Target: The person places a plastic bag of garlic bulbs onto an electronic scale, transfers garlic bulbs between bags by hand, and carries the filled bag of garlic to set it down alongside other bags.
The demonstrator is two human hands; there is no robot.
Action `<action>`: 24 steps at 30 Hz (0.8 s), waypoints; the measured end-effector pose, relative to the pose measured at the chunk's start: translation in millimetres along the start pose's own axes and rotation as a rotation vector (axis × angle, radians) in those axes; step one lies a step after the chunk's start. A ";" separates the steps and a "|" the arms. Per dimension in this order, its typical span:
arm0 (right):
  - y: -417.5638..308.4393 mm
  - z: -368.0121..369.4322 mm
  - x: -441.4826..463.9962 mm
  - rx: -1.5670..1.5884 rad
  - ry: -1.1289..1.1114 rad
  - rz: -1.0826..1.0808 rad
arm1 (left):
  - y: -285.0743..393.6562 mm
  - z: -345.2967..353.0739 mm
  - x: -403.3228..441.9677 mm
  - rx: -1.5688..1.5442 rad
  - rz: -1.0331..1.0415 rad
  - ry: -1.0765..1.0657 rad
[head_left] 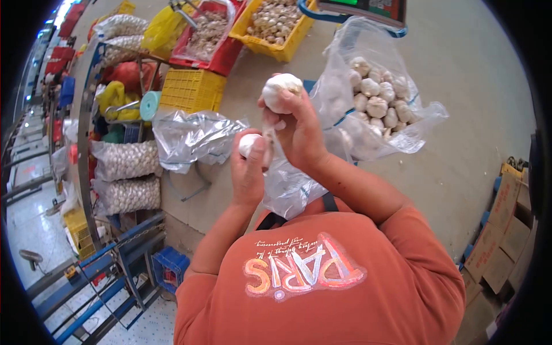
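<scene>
My left hand [247, 179] is closed around a white garlic bulb [250, 146], its thumb lying along the bulb's side. Just above and to the right, my right hand [302, 137] grips a larger garlic bulb [277, 92] with the fingers behind it and the thumb in front. A pale scrap, perhaps loose skin, shows between the two hands. Right of my right hand stands an open clear plastic bag [422, 121] holding many whole garlic bulbs [377, 107]. More clear plastic [290, 187] spreads below my hands, in front of my orange shirt.
At the top are a red crate [215, 60] and a yellow crate [282, 53] of garlic, beside a digital scale [374, 10]. Filled garlic bags [127, 195] lie left, near an upturned yellow basket [192, 91] and crumpled clear plastic [198, 138]. Cardboard boxes [497, 241] stand right.
</scene>
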State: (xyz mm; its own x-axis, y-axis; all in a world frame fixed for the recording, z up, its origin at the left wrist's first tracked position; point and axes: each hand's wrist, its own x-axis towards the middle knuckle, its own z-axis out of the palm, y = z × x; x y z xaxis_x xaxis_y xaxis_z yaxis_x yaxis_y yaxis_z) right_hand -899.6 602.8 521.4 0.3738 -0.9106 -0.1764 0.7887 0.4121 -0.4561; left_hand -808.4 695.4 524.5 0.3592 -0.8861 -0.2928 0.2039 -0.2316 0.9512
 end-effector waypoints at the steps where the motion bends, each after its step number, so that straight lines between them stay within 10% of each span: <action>1: 12.4 -5.3 1.9 -0.031 0.063 -0.046 | -7.2 -11.4 1.4 -0.032 0.048 0.104; 9: 104.1 -114.2 -36.2 -0.854 -0.078 0.642 | -14.9 -90.3 3.1 -0.277 0.009 0.295; 12: 135.7 -113.8 -40.7 -1.895 -0.416 -0.534 | -23.8 -110.1 4.7 -0.347 0.009 0.357; 13: 123.9 -77.6 -41.5 -1.901 -0.420 -0.530 | -28.9 -116.0 3.7 -0.235 0.012 0.414; 15: 102.9 -9.8 -45.9 -0.804 -0.171 0.383 | -39.6 -125.9 -0.9 0.025 0.100 0.425; 17: 115.7 16.2 -54.5 -0.592 -0.166 0.589 | -46.0 -124.6 -5.3 0.271 0.282 0.341; 22: 162.6 6.1 -61.5 -0.562 -0.135 0.275 | -65.4 -143.6 10.6 0.363 0.475 0.357; 24: 172.8 -6.9 -61.9 -0.495 -0.113 0.309 | -52.9 -149.1 14.2 0.174 0.179 0.318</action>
State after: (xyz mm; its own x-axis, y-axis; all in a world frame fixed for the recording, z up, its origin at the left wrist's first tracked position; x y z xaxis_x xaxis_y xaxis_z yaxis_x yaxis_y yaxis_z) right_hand -789.8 730.2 447.4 0.6209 -0.7305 -0.2845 0.3233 0.5692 -0.7559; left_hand -678.3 754.9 455.5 0.6449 -0.7563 -0.1104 -0.0352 -0.1737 0.9842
